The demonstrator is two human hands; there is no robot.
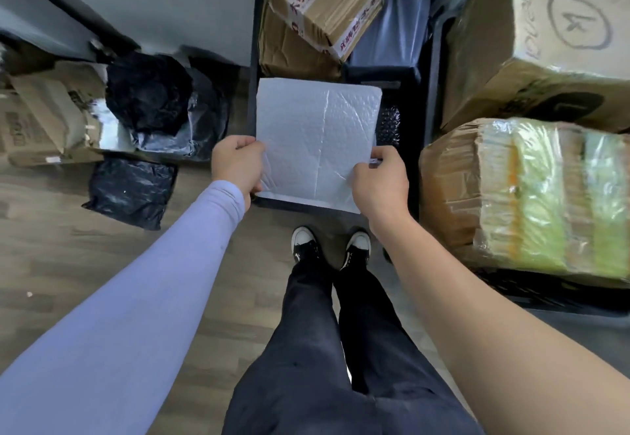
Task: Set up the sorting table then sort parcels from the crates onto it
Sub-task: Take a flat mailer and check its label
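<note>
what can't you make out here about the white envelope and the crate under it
- White padded envelope, head view: any label is unseen; only a blank side faces the camera, both the left hand and right hand cover its lower corners.
- Black crate: its contents below are hidden by the envelope.
- Big box: cut off by the right edge.

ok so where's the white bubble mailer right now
In the head view, the white bubble mailer is centre frame, held by the left hand and right hand above the black crate.

white padded mailer (315, 134) | flat, held | above black crate (414, 93)
</note>
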